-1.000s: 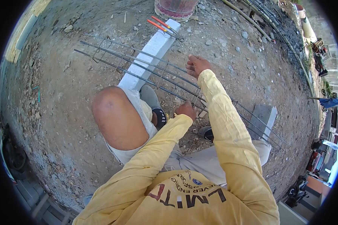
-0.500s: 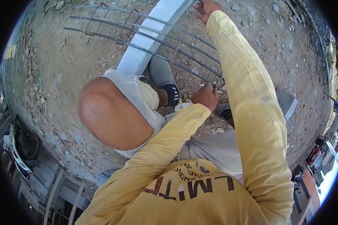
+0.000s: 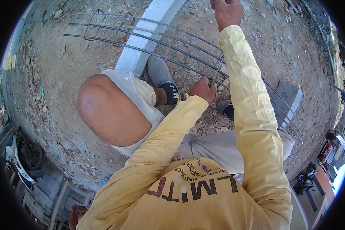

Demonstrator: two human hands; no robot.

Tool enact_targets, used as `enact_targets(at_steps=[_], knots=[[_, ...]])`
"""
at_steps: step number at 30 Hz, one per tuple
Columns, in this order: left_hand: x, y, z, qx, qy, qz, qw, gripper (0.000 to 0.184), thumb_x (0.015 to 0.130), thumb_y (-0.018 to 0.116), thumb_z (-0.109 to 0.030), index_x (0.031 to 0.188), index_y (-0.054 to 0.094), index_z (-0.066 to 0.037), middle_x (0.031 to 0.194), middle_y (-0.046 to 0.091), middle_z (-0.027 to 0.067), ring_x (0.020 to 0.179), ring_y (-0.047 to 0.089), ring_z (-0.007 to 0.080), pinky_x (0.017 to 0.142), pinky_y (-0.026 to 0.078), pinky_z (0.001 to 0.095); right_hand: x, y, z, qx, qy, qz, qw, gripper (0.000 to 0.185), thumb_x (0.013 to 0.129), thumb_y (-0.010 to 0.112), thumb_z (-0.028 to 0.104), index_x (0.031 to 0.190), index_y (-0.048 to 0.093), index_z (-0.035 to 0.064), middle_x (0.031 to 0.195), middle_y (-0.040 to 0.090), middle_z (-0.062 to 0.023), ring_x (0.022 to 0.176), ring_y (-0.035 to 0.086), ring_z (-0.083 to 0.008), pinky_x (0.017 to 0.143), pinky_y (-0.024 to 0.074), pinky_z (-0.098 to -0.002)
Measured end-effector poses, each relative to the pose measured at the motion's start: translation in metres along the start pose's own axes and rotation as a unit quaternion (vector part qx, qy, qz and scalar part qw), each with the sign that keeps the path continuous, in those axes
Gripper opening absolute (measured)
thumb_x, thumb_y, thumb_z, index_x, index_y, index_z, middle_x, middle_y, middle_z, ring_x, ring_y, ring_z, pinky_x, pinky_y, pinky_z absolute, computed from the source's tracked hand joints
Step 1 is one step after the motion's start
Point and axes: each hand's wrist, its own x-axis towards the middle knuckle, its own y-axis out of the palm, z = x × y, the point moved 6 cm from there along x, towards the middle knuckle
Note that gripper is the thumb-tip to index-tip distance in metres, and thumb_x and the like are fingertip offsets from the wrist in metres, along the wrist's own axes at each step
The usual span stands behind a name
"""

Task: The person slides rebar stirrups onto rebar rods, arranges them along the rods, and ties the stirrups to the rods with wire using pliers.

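Observation:
A rebar cage of thin steel bars and square stirrups (image 3: 168, 48) lies across a white-topped concrete beam (image 3: 143, 32) and reaches a grey block (image 3: 289, 99) on the right. My left hand (image 3: 204, 91) is closed at the cage's near bar, beside a stirrup, with its fingertips on the steel. Beyond the cage, at the top edge, my right hand (image 3: 228, 14) has its fingers curled together; their tips are partly cut off, and what they hold cannot be made out. My right sleeve hides part of the cage.
My bent knee (image 3: 99, 107) and shoes (image 3: 159, 71) are close to the cage. Rubble and small stones dot the dirt ground (image 3: 61, 111). A motorcycle (image 3: 25, 157) and grey slabs (image 3: 46, 199) are at lower left, near what looks like part of another person (image 3: 76, 212).
My right hand has moved from above the cage to the top edge, its fingers now curled. My left hand stays at the bar. The view has shifted, and the orange-handled tool has left it.

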Motion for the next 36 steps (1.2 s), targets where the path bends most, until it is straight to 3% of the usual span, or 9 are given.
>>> enact_targets(at_steps=[2, 5, 8, 9, 15, 23, 29, 32, 36], knots=[[0.006, 0.003, 0.001, 0.011, 0.019, 0.005, 1.0, 0.036, 0.082, 0.063, -0.039, 0.086, 0.061, -0.003, 0.083, 0.066, 0.0192, 0.083, 0.064, 0.0364, 0.074, 0.048, 0.0442, -0.007, -0.044, 0.011, 0.101, 0.072, 0.04, 0.991, 0.04, 0.084, 0.067, 0.027, 0.115, 0.06, 0.0035, 0.102, 0.067, -0.0133, 0.093, 0.064, -0.0213, 0.083, 0.0491, -0.0344], [0.01, 0.004, 0.003, 0.036, 0.048, 0.01, 0.998, 0.04, 0.081, 0.065, -0.042, 0.084, 0.063, -0.003, 0.085, 0.067, 0.0188, 0.084, 0.064, 0.034, 0.076, 0.049, 0.0418, -0.016, -0.124, 0.037, 0.254, -0.014, 0.011, 0.967, 0.031, 0.091, 0.062, 0.02, 0.109, 0.057, -0.0041, 0.092, 0.06, -0.0085, 0.078, 0.063, -0.0183, 0.074, 0.0563, -0.0383], [0.008, -0.001, -0.001, 0.062, 0.059, -0.001, 0.996, 0.042, 0.081, 0.065, -0.043, 0.084, 0.064, -0.002, 0.085, 0.067, 0.019, 0.082, 0.065, 0.033, 0.076, 0.049, 0.0401, -0.031, -0.197, 0.052, 0.36, -0.015, -0.058, 0.931, 0.03, 0.091, 0.061, 0.021, 0.108, 0.058, -0.0035, 0.091, 0.063, -0.0102, 0.071, 0.064, -0.0162, 0.061, 0.0569, -0.0303], [0.012, 0.005, 0.003, 0.043, 0.045, 0.029, 0.998, 0.042, 0.08, 0.064, -0.044, 0.084, 0.065, -0.002, 0.083, 0.067, 0.0192, 0.081, 0.065, 0.0333, 0.076, 0.05, 0.0406, -0.038, -0.212, 0.056, 0.419, 0.007, -0.06, 0.906, 0.016, 0.092, 0.058, 0.015, 0.099, 0.06, -0.0002, 0.081, 0.062, -0.0051, 0.067, 0.063, -0.0134, 0.063, 0.0586, -0.03], [0.014, 0.01, 0.013, 0.098, 0.058, 0.004, 0.993, 0.041, 0.077, 0.067, -0.045, 0.079, 0.066, -0.004, 0.085, 0.067, 0.019, 0.083, 0.065, 0.0343, 0.077, 0.049, 0.0435, -0.079, -0.248, 0.029, 0.404, 0.099, -0.078, 0.906, 0.019, 0.093, 0.059, 0.019, 0.098, 0.058, 0.0011, 0.082, 0.062, -0.0058, 0.068, 0.063, -0.0137, 0.066, 0.0605, -0.0323], [-0.015, -0.014, -0.003, 0.107, 0.018, 0.007, 0.994, 0.047, 0.075, 0.068, -0.045, 0.096, 0.066, -0.003, 0.097, 0.067, 0.0201, 0.093, 0.065, 0.0352, 0.082, 0.05, 0.0428, -0.117, -0.153, -0.029, 0.39, 0.25, -0.063, 0.884, 0.02, 0.093, 0.06, 0.024, 0.094, 0.053, 0.0052, 0.084, 0.059, -0.0052, 0.07, 0.059, -0.0145, 0.067, 0.0575, -0.0315], [-0.064, -0.078, -0.038, 0.03, 0.124, -0.051, 0.991, 0.057, 0.076, 0.069, -0.051, 0.102, 0.065, 0.0, 0.092, 0.067, 0.0164, 0.086, 0.065, 0.0266, 0.077, 0.05, 0.0371, -0.098, -0.031, -0.031, 0.498, 0.342, -0.026, 0.797, 0.021, 0.095, 0.056, 0.022, 0.104, 0.054, 0.0039, 0.091, 0.056, -0.0061, 0.083, 0.059, -0.0206, 0.082, 0.0531, -0.0419], [-0.108, -0.121, -0.047, -0.076, 0.181, -0.019, 0.98, 0.047, 0.083, 0.07, -0.038, 0.107, 0.062, 0.001, 0.093, 0.066, 0.0108, 0.084, 0.063, 0.017, 0.076, 0.05, 0.0301, -0.08, 0.026, -0.02, 0.531, 0.369, 0.008, 0.762, 0.02, 0.095, 0.054, 0.02, 0.107, 0.054, 0.0034, 0.092, 0.056, -0.0073, 0.086, 0.06, -0.0224, 0.085, 0.0518, -0.0437], [-0.176, -0.189, -0.046, -0.262, 0.28, -0.12, 0.916, 0.026, 0.088, 0.068, -0.017, 0.107, 0.06, -0.001, 0.097, 0.065, 0.0056, 0.084, 0.06, 0.0122, 0.079, 0.048, 0.0258, -0.081, 0.076, -0.019, 0.443, 0.441, 0.072, 0.778, 0.015, 0.096, 0.051, 0.015, 0.106, 0.053, 0.0031, 0.095, 0.057, -0.0094, 0.09, 0.059, -0.023, 0.088, 0.0513, -0.0455]])
